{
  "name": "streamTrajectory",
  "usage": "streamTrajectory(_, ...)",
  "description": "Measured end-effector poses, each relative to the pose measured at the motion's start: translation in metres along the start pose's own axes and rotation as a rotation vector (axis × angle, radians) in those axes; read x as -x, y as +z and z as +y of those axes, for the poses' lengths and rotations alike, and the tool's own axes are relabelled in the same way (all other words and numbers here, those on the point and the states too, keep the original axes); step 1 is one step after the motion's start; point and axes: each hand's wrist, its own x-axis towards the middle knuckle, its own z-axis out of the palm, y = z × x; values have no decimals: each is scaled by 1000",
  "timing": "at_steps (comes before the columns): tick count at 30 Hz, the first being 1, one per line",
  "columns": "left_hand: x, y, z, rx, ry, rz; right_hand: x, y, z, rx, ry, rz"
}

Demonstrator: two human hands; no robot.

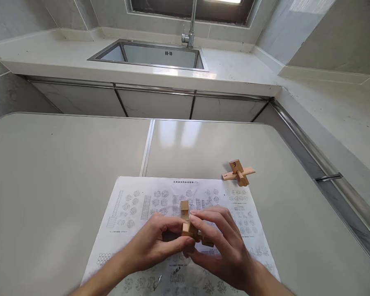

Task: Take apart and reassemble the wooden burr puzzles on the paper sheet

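Observation:
Small light-brown wooden blocks [193,230] are held together over a printed sheet, between the fingertips of both hands. My left hand [156,242] pinches them from the left with thumb and forefinger. From the right, my right hand [222,242] grips the same cluster, its fingers partly covering it. One block [184,206] sticks up at the far side of the cluster, and another shows beneath my right fingers. The printed sheet [123,205] with rows of puzzle drawings lies under both hands.
A crossed wooden piece [239,172] with dark marks rests on the pale table [49,185] at the sheet's top right corner. Beyond the table are a counter [234,74], a sink [160,64] and a faucet [189,37].

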Motion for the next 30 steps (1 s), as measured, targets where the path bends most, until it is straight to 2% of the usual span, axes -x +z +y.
streamTrajectory(4,1,3,-2,70,-10,49,1,0,0,-19,7,-35)
streamTrajectory(7,3,-2,-3,104,-6,88,3,1,2,-85,67,-29)
streamTrajectory(10,4,-12,-3,128,-1,204,5,0,7,-97,178,-41)
streamTrajectory(13,4,-21,-4,134,-1,350,5,0,10,-69,259,-122)
streamTrajectory(15,4,-24,-6,122,2,402,5,1,11,-57,279,-173)
streamTrajectory(20,4,-20,-9,118,-6,383,6,7,12,-57,278,-253)
streamTrajectory(24,4,-19,-7,121,-29,370,8,8,13,-136,335,-248)
streamTrajectory(27,4,-19,-4,115,-34,333,4,2,15,-312,483,-219)
streamTrajectory(30,4,-18,-1,89,-22,258,-2,-8,19,-632,732,-191)
